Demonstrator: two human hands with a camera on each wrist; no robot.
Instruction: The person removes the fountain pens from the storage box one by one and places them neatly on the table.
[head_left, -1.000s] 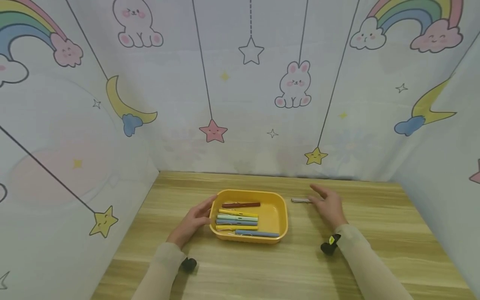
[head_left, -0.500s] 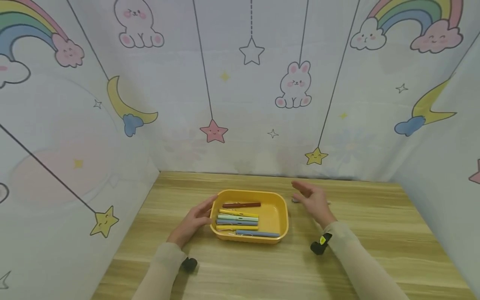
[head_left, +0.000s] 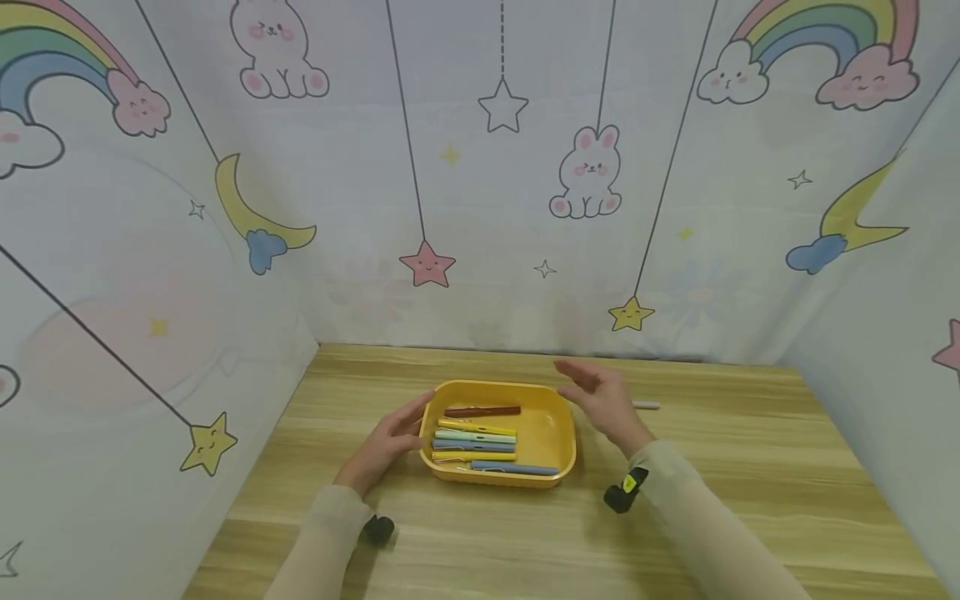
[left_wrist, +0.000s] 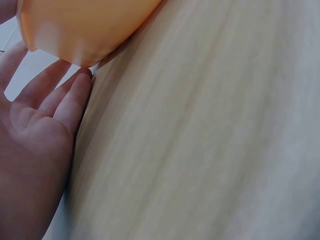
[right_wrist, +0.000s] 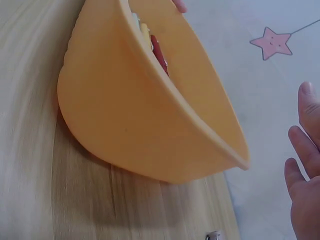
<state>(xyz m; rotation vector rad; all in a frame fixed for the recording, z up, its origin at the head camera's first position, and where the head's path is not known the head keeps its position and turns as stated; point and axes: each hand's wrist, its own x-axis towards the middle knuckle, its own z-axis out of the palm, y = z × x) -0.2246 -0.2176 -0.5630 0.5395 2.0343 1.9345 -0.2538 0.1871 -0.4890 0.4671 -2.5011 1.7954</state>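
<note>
A yellow plastic basket holds several pens lying crosswise: a dark red pen at the back, then yellow, pale green and blue ones. My left hand rests against the basket's left end with its fingers extended; in the left wrist view the fingertips meet the basket wall. At the opposite end my right hand is spread and holds nothing, its fingertips right at the rim. In the right wrist view those fingers stand apart from the basket. A light grey pen lies on the table, partly hidden behind the right hand.
The wood-grain table runs back to a white cloth wall printed with stars, moons and rabbits. Similar cloth walls close off the left and right sides. A black wrist camera hangs below the right sleeve.
My right hand has moved left from over the grey pen to the basket's right rim, uncovering the pen's right end. My left hand, the basket and the pens have stayed put.
</note>
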